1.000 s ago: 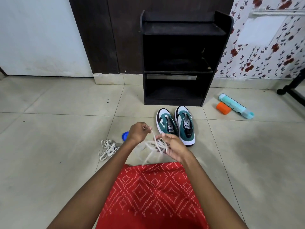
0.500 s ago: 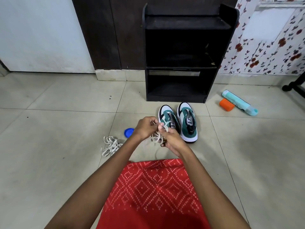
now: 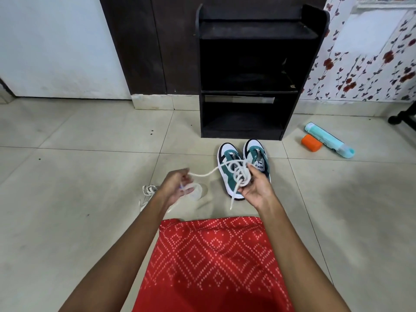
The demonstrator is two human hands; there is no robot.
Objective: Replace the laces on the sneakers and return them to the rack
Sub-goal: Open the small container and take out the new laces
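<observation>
the white lace [image 3: 238, 176] is up in the air between the person's two hands, in front of the sneakers [image 3: 258, 158], most of it bunched in loose loops with one strand running out to the left and a free end dangling below. the right hand [image 3: 256, 190] has its fingers and thumb curled round the looped bunch and holds it. the left hand [image 3: 174, 188] has its fingers curled in and pinches the outgoing strand, though motion blur hides exactly how. the sneakers stand side by side on the tiled floor [image 3: 78, 176], toes towards the rack [image 3: 258, 30] and just short of its foot. where their tongues show, no lace appears to be threaded through them, though the hand and loops cover part of the nearer shoe. both shelves of the rack look dark and hold no shoes. a second lace bundle [image 3: 148, 191] lies on the floor just left of the left hand. a red patterned cloth [image 3: 213, 255] covers the person's lap, and an orange object [image 3: 311, 143] and a teal tube [image 3: 328, 138] lie to the right of the rack. judged from this, the task is at an early stage: a lace is being untangled or straightened, and threading both shoes, tying them and putting the pair on the rack all remain.
</observation>
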